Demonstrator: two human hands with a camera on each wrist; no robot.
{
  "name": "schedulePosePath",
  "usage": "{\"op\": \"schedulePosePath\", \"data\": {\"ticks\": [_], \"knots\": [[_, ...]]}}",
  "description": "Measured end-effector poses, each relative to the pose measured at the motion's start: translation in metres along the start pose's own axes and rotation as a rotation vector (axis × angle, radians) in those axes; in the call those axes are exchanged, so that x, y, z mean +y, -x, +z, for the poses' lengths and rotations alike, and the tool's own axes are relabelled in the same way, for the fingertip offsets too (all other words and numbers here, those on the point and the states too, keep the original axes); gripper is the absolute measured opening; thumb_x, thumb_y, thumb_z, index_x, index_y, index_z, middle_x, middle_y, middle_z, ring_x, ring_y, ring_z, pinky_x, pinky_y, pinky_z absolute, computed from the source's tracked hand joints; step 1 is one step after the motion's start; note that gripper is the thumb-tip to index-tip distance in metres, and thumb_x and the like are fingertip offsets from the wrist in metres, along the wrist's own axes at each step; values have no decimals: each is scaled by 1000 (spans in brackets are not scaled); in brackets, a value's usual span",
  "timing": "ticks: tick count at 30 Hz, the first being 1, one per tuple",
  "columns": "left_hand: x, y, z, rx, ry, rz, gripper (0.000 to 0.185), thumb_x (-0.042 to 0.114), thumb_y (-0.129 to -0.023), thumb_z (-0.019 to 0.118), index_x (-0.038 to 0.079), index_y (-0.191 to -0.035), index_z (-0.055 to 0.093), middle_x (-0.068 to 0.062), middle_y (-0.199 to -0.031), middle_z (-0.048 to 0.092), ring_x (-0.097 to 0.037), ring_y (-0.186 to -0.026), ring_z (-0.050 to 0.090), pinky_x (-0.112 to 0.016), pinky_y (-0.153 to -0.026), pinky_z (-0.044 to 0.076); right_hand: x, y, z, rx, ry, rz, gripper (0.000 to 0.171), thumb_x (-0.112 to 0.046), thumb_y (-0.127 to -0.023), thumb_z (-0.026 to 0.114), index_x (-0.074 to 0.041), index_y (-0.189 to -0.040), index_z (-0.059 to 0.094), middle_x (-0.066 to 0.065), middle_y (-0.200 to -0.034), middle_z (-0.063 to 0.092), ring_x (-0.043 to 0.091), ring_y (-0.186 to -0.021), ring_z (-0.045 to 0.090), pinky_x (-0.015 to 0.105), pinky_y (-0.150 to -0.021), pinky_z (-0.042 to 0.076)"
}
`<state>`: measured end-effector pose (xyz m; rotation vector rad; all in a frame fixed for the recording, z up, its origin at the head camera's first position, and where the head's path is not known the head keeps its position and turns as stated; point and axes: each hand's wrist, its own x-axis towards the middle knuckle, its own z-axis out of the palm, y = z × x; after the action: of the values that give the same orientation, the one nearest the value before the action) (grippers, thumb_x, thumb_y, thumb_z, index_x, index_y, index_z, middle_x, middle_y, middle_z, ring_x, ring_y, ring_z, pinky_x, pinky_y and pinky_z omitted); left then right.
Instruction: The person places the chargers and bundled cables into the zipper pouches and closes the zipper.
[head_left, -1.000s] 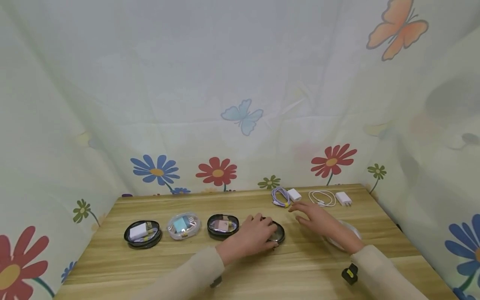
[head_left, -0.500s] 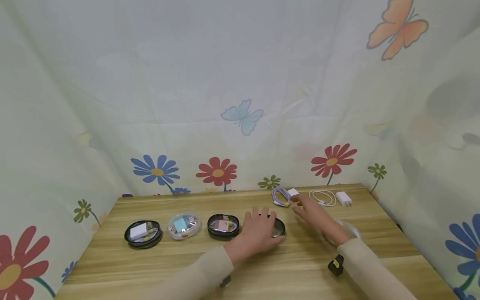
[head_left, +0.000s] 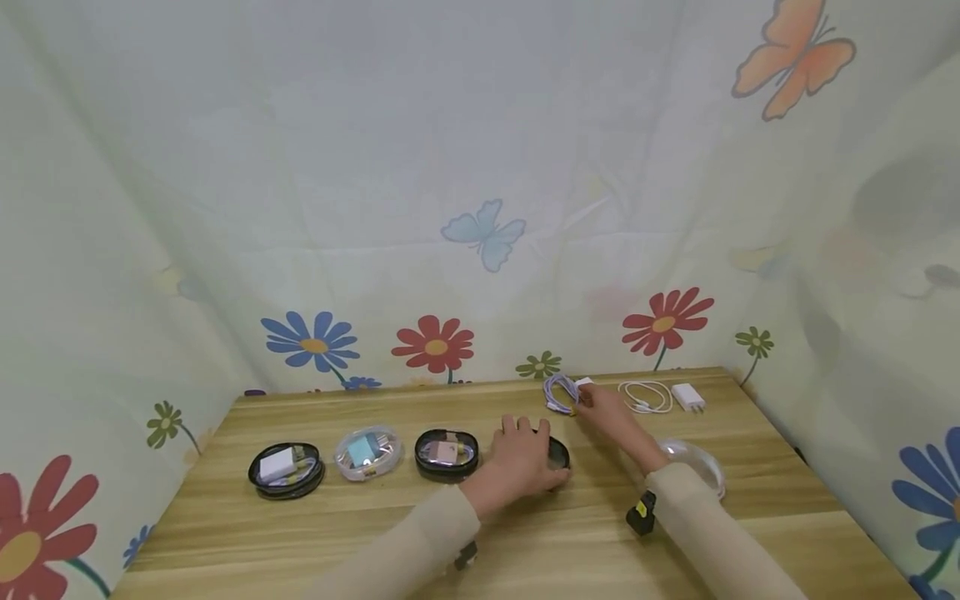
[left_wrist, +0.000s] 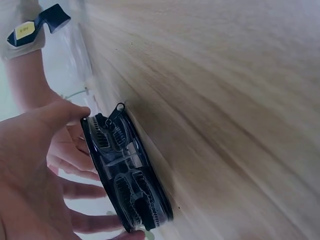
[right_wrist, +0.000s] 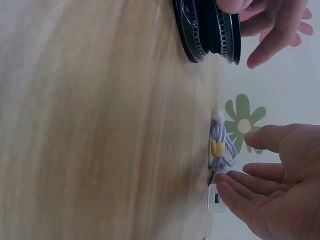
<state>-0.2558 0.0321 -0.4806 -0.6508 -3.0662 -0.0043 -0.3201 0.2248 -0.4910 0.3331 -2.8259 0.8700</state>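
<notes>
My left hand (head_left: 517, 462) spans a small black oval zip case (left_wrist: 129, 167), gripping it by thumb and fingers at its ends as it stands on the table. Its zipper pull shows by the thumb in the left wrist view. My right hand (right_wrist: 280, 185) reaches to the back of the table, fingers loosely spread, with nothing held between them. Its fingertips are right at a white charger plug (right_wrist: 216, 198), overlapping it in the right wrist view. Beside the plug lies a coiled purple cable (head_left: 558, 393) with a yellow tie.
On the left stand a black case (head_left: 287, 492) with a white plug, a clear case (head_left: 393, 454) with a blue plug, and a black case (head_left: 447, 477) with a pink plug. Right of my hand lie a white cable (head_left: 667, 398), a white plug (head_left: 687, 397) and a clear case (head_left: 701, 467).
My right hand has moved left and forward to the plug and purple cable. The left hand has shifted its fingers to the far side of the black case, which stays in place.
</notes>
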Motion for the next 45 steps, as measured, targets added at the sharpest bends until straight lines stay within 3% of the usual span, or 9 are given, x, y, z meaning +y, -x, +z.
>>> {"op": "schedulePosePath", "data": {"ticks": [6, 10, 13, 18, 24, 28, 34, 40, 45], "knots": [[-8, 5, -3, 33, 136, 67, 82, 65, -83, 72, 13, -144, 54, -18, -137, 49, -38, -119, 46, -45, -85, 54, -5, -5, -2, -14, 52, 9, 30, -6, -90, 71, 9, -116, 66, 15, -87, 69, 26, -78, 62, 46, -74, 52], [-14, 6, -3, 54, 210, 99, 84, 60, -82, 77, 12, -147, 51, -17, -142, 45, -36, -123, 44, -44, -90, 53, -4, -8, -2, -30, 86, -3, 29, -10, -90, 73, 6, -112, 67, 14, -87, 69, 26, -78, 61, 47, -74, 51], [-19, 9, -1, 58, 267, 105, 85, 57, -82, 79, 12, -148, 49, -16, -147, 42, -36, -130, 43, -46, -95, 52, -2, -13, 3, -50, 104, -15, 38, -13, -87, 78, 7, -118, 66, 17, -92, 71, 29, -81, 63, 48, -76, 51], [-26, 15, -1, 46, 333, 99, 85, 55, -83, 78, 14, -150, 46, -17, -152, 40, -37, -137, 40, -48, -99, 51, 1, -24, 17, -70, 69, -33, 59, -15, -83, 84, 12, -130, 60, 27, -114, 69, 41, -103, 66, 52, -90, 52], [-29, 15, -3, 29, 354, 112, 85, 56, -84, 77, 15, -152, 45, -16, -153, 38, -36, -138, 39, -49, -96, 53, 1, -34, 22, -96, -5, -108, 67, -10, -80, 86, 12, -135, 56, 29, -126, 64, 43, -113, 63, 54, -96, 51], [-30, 15, -6, 15, 355, 109, 85, 56, -84, 78, 15, -152, 46, -15, -153, 38, -34, -138, 39, -48, -96, 53, 4, -43, 23, -157, -55, -156, 73, -14, -81, 86, 12, -141, 51, 29, -132, 61, 42, -119, 61, 53, -99, 49], [-30, 16, -6, 18, 327, 121, 83, 57, -83, 78, 17, -150, 48, -12, -150, 40, -32, -134, 42, -45, -92, 54, 10, -53, 31, -233, -71, -128, 75, -24, -87, 82, 6, -146, 48, 27, -144, 53, 42, -133, 51, 53, -109, 42], [-30, 16, -7, 16, 328, 120, 83, 58, -84, 77, 17, -150, 48, -12, -152, 39, -32, -136, 41, -47, -93, 54, 16, -56, 36, -190, -95, -98, 68, -26, -87, 82, 2, -143, 55, 24, -141, 57, 40, -130, 55, 53, -106, 45], [-31, 17, -8, 7, 327, 122, 82, 57, -85, 77, 18, -151, 47, -12, -153, 39, -32, -137, 41, -47, -93, 54, 18, -57, 38, -162, -101, -150, 63, -25, -88, 81, 6, -139, 57, 27, -136, 60, 42, -125, 58, 53, -103, 47]]}}
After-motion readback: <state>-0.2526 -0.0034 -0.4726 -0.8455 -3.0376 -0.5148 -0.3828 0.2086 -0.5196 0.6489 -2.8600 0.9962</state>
